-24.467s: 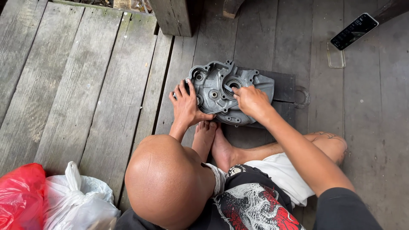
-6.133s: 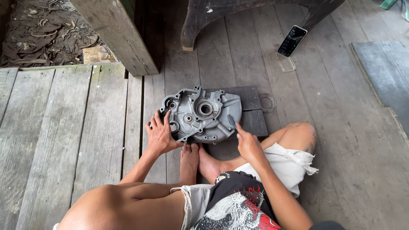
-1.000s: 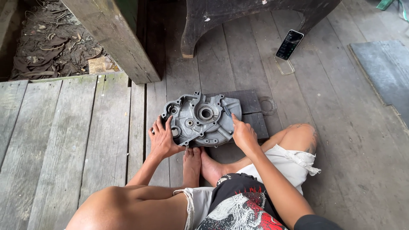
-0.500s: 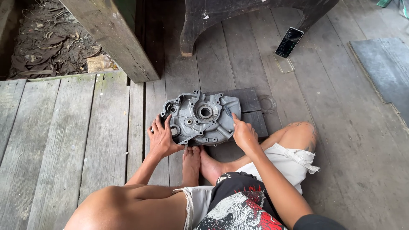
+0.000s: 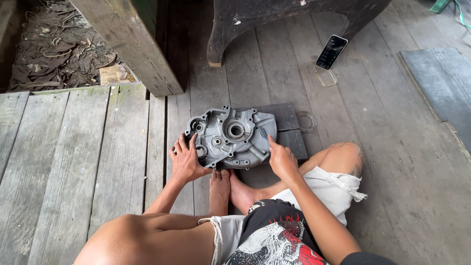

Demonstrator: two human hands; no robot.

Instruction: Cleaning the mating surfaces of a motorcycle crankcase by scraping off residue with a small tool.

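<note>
The left hand (image 5: 185, 161) lies flat with fingers spread, pressed against the left edge of a grey metal casing (image 5: 229, 138); it grips nothing, only bears on the rim. The right hand (image 5: 280, 159) rests on the casing's right edge, fingers loosely together and the forefinger stretched up along the rim, likewise clasping nothing. The casing lies between the two hands, open side up, with a round bore near its middle and bolt lugs round its outline. It sits on a dark flat pad (image 5: 289, 128) laid on the plank floor (image 5: 73, 167), just ahead of the person's bare feet (image 5: 230, 189). A thin ring (image 5: 307, 121) lies touching the pad's right side.

Farther out, a phone (image 5: 331, 51) with a dark screen lies tilted on the boards, its lower end over a clear rectangular case (image 5: 326, 77). A dark mat (image 5: 436, 78) lies at the right. Behind the casing stand a wooden post (image 5: 132, 44) and the foot of dark furniture (image 5: 274, 19). A pale cardboard scrap (image 5: 112, 74) lies in the dirt beyond the floor's edge.
</note>
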